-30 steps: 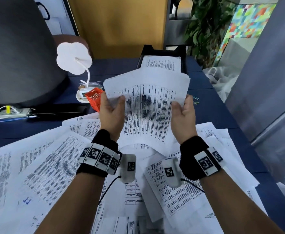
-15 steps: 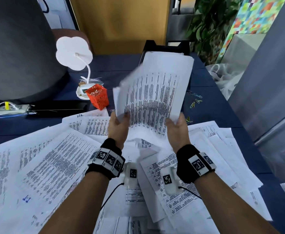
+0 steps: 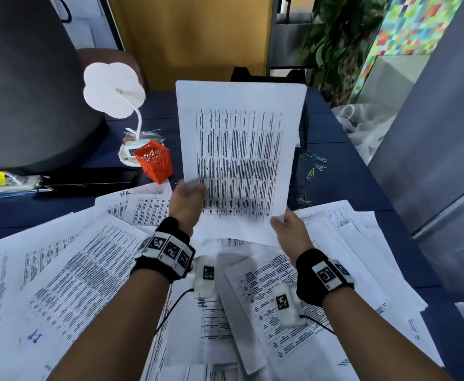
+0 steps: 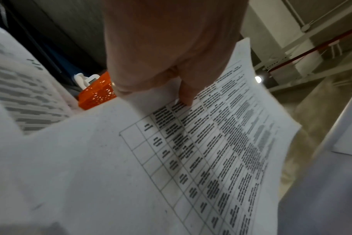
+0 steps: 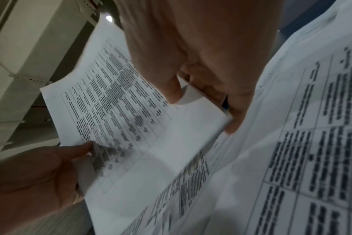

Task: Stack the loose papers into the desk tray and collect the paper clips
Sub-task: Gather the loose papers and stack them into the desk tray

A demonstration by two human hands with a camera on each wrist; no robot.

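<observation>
Both hands pinch a sheaf of printed papers (image 3: 239,149), held upright over the table (image 3: 343,188): left hand (image 3: 187,204) at bottom-left edge, right hand (image 3: 288,229) at bottom-right corner. Black desk tray (image 3: 297,77) behind it; paper clips (image 3: 314,163) just right; loose papers (image 3: 68,270) below.

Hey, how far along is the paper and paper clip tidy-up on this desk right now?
Early. In hand: the left hand and right hand hold a squared sheaf of papers upright before the black desk tray, whose contents it hides. Left: loose papers cover the desk, and paper clips lie scattered beside the sheaf.
</observation>
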